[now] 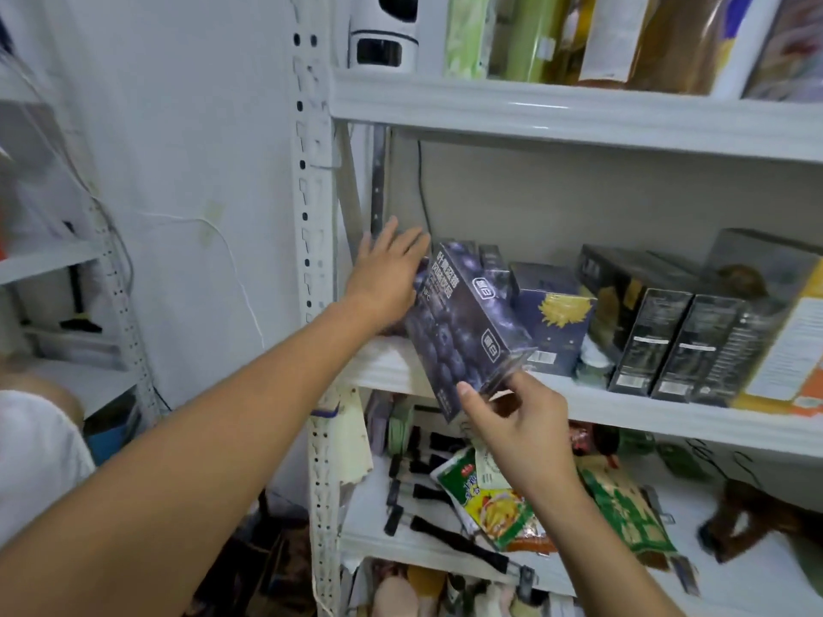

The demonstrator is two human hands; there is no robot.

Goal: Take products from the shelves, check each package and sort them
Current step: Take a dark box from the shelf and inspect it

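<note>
Black boxes point(654, 340) near tilted blueberry box point(461, 322)

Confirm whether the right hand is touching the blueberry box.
Touching. The head view shows the right hand pinching the lower corner of the blueberry box.

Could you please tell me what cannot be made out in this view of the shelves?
Head view:
- Blueberry box: small print blurred; its upper-left corner hidden behind the left hand.
- Right hand: fingertips hidden by its own back and the box.
- Top-shelf packages: cut off by the upper edge.
- Brown object, lower right: too blurred to identify.
</note>
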